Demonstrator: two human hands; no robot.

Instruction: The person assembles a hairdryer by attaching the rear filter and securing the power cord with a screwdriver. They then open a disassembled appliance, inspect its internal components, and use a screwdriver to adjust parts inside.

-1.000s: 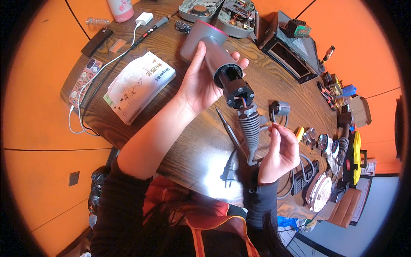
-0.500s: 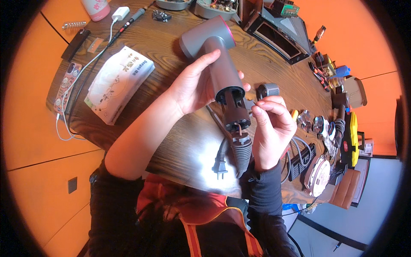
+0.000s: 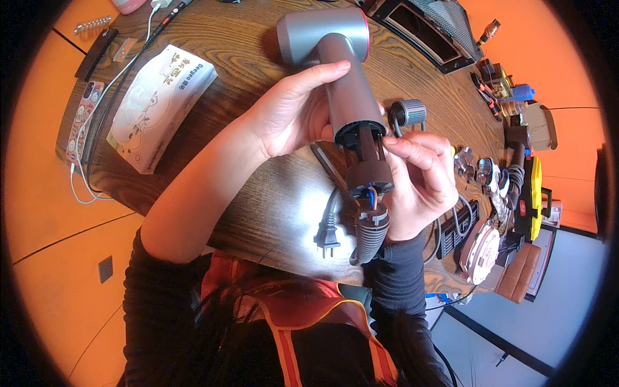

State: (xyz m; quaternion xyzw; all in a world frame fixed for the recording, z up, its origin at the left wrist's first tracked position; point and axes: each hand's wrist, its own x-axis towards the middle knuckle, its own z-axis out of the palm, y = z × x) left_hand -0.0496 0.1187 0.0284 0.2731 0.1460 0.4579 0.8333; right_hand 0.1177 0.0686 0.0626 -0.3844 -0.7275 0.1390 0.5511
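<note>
A grey hair dryer with a pink-edged head lies tilted in my left hand, whose fingers wrap round its handle. From the handle's lower end sticks out a dark inner frame, with blue and brown wires showing at its bottom. Below it hangs the ribbed cable sleeve. My right hand is closed in a pinch, its fingertips against the side of the inner frame beside the handle's rim. Whatever is between those fingertips is hidden. A two-pin plug rests on the table under the dryer.
A white tissue pack and a phone with a white cable lie at the left. Beyond my right hand is a grey mesh cylinder. A dark metal housing, pliers and a round pale part sit along the right side.
The dryer has shifted up and right in view, and more of the inner frame shows below the handle. My right fingertips have come against the frame. The whole view has shifted slightly.
</note>
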